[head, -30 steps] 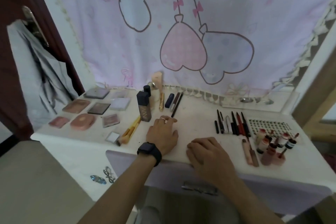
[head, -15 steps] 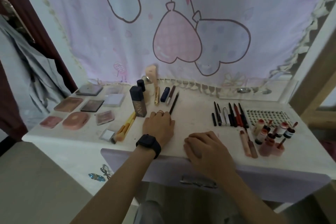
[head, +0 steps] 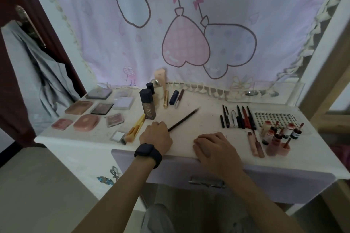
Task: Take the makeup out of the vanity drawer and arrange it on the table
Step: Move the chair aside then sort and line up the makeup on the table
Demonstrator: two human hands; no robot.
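Black and thin, the pencil (head: 183,120) now lies slantwise across the middle of the bench (head: 189,149). Half a second ago it lay at the back beside the tubes, and the left hand (head: 156,136) was flat on the top. Now that hand's fingers (head: 162,126) are curled round the pencil's near end, and its far tip points away to the right. A thin ring (head: 155,122) shows on one finger and a matte black watch (head: 148,154) wraps the wrist.

The right hand (head: 216,147) has not moved. It rests on the bench's front edge with its fingers loosely bent, holding nothing.

Just left of the left hand lie yellow-handled brushes (head: 135,128), and behind them stands a square, dark foundation bottle (head: 148,105). Slim gold, navy and maroon tubes (head: 174,97) lie just right of the bottle at the back. Further left, glossy square palettes (head: 101,108) and rounded pink compacts (head: 86,125) lie in rows.

To the right, a row of black, white and red liners (head: 236,117) lies side by side. Beyond them is a dotted sheet (head: 272,119), with small capped lip bottles (head: 278,134) clustered in front of it.

Under the bench edge, the lavender drawer (head: 265,179) is shut, its metal handle (head: 207,183) below the right wrist. A pale pink cloth printed with heart balloons (head: 189,24) hangs behind.
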